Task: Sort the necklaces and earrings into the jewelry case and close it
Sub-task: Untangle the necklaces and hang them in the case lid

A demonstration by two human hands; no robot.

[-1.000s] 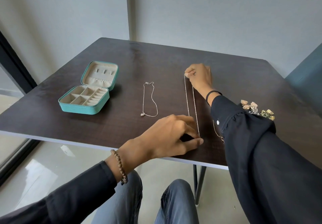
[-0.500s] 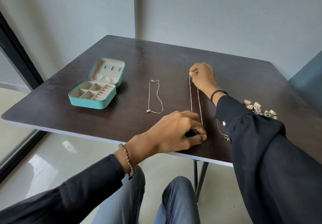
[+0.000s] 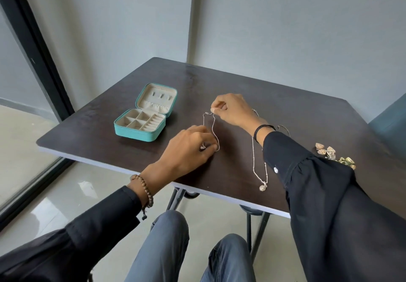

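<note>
Light, limp and tangle-prone, the short silver necklace [image 3: 214,132] lies on the desk [image 3: 307,117] at 3 o'clock from the open jewelry case [image 3: 140,125], best held where the left hand [image 3: 189,147] pinches its pendant and the right hand [image 3: 230,110] its clasp end.

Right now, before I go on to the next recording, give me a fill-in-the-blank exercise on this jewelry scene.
1. The teal jewelry case sits with its lid ____.
2. The left hand grips the short necklace at its ____, while the right hand pinches the far end.
3. The long beaded necklace lies partly under the ____ forearm.
4. The earrings lie piled on the table, to the ____ of both necklaces.

Missing words: open; pendant; right; right.
</note>
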